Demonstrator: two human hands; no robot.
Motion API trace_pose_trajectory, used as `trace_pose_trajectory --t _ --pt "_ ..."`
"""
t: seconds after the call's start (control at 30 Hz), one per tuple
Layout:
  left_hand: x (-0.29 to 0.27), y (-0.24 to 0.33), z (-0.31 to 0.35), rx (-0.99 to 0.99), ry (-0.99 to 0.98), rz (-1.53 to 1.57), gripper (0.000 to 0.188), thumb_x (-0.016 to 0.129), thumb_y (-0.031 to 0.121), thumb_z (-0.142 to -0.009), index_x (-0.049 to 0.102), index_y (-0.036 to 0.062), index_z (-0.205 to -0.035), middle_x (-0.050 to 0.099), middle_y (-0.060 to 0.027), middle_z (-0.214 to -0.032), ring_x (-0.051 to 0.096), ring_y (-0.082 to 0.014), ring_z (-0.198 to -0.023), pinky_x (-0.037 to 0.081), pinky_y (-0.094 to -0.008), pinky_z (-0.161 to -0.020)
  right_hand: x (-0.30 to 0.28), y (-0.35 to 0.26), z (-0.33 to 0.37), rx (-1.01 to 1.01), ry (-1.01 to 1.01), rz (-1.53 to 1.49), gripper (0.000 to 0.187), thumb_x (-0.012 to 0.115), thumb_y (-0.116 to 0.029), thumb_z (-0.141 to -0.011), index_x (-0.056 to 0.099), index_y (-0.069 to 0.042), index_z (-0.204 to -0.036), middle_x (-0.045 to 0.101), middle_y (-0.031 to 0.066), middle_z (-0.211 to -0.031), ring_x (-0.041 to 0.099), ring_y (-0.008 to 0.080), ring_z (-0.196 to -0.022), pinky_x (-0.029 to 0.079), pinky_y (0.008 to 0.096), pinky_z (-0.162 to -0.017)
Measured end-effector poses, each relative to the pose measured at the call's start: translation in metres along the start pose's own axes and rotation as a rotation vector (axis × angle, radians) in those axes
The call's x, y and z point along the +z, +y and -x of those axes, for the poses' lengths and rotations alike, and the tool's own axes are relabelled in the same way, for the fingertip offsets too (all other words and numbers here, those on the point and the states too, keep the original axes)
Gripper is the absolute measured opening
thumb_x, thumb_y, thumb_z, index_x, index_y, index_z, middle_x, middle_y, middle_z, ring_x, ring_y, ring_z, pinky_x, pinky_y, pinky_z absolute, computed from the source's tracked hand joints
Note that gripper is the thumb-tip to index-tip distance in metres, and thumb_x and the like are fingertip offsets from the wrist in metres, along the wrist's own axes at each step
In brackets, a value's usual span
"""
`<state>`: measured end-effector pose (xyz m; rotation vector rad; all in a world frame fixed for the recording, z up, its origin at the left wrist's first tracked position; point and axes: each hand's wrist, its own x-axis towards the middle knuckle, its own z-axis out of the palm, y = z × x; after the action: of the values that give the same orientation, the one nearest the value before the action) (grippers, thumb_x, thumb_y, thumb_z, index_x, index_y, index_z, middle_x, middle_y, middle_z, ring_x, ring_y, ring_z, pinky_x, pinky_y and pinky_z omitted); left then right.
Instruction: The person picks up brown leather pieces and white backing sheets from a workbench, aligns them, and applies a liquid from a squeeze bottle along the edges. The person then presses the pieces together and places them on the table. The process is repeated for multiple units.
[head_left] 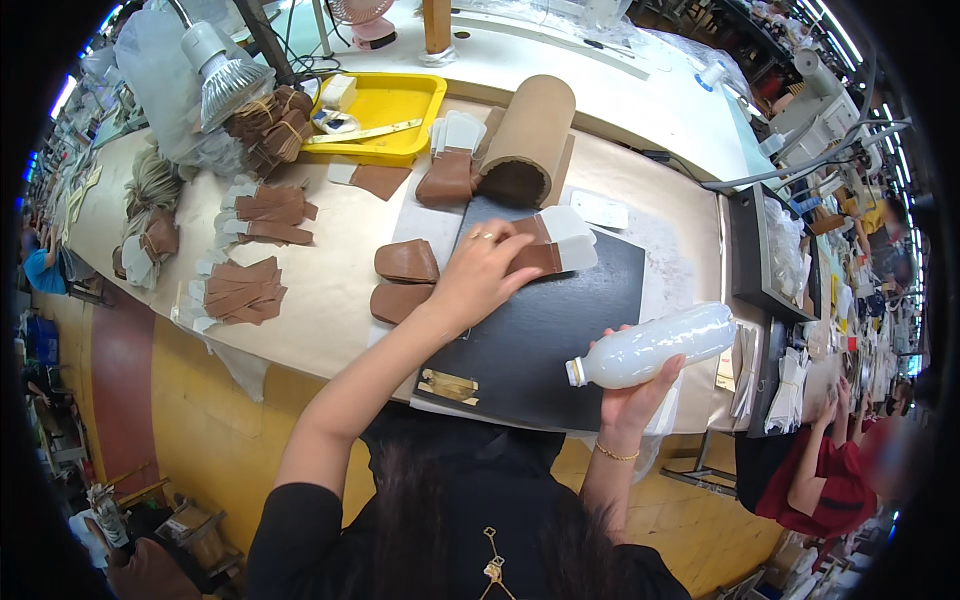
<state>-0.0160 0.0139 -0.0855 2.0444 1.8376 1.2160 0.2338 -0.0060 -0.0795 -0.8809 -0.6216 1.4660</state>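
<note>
My left hand [482,270] reaches over a black board [520,350]. Its bent fingers close on the left edge of brown leather pieces with white ends [545,248], which are fanned out on the board. In my right hand [640,395] is a clear plastic bottle [660,345] of white liquid, tilted, with its narrow mouth pointing left. The bottle hangs above the board's right edge. Left of the board lie two rounded stacks of brown leather pieces [407,261]. Beyond my left hand a further brown and white stack [450,165] stands beside a brown roll [535,130].
At the back sits a yellow tray [435,110] holding a few small items. Bundled brown strips [245,290] lie at the left, near a lamp [225,80]. On the right are a black box [745,245] and white strips [790,390]. Another person [820,470] works at far right.
</note>
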Motion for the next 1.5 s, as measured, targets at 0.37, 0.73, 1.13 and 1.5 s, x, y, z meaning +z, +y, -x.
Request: trace_pose_trajectory --t 0.37,0.73,1.13,1.5 --pt "0.004 0.03 0.011 -0.468 -0.419 0.544 0.024 0.074 0.016 -0.078 0.061 0.0011 -0.091 0.065 -0.0079 -0.078 0.061 -0.016 -0.071 0.047 -0.0307 -0.068 -0.033 -0.02 0.002 -0.219 0.052 0.099 0.084 0.066 -0.066 -0.075 0.04 -0.006 -0.129 0.054 0.0172 -0.114 0.058 0.0372 -0.104 0.05 0.0537 -0.088" --pt "0.003 0.023 0.072 -0.648 -0.593 0.44 0.037 0.078 0.017 -0.073 0.055 0.0014 -0.096 0.062 -0.0107 -0.067 0.062 -0.0213 -0.063 0.046 -0.0336 -0.059 -0.003 0.04 0.011 -0.362 -0.466 0.603 0.076 0.084 -0.04 -0.069 0.047 -0.004 -0.125 0.058 0.0122 -0.118 0.058 0.0276 -0.109 0.048 0.0415 -0.094" --pt "0.008 0.017 0.079 -0.592 -0.527 0.499 0.042 0.08 0.015 -0.074 0.047 0.0026 -0.096 0.057 -0.0079 -0.059 0.055 -0.017 -0.055 0.042 -0.031 -0.054 -0.006 0.026 -0.009 -0.376 -0.31 0.986 0.054 0.087 -0.028 -0.066 0.064 -0.004 -0.108 0.066 0.0089 -0.107 0.064 0.02 -0.094 0.051 0.0346 -0.083" --pt "0.008 0.016 0.08 -0.583 -0.517 0.478 0.043 0.08 0.017 -0.072 0.045 0.0032 -0.092 0.057 -0.0096 -0.064 0.058 -0.0208 -0.061 0.045 -0.0333 -0.057 0.011 0.035 0.0 -0.445 -0.242 0.946 0.046 0.087 -0.03 -0.067 0.067 -0.005 -0.099 0.069 0.0069 -0.091 0.067 0.0209 -0.078 0.054 0.0346 -0.072"
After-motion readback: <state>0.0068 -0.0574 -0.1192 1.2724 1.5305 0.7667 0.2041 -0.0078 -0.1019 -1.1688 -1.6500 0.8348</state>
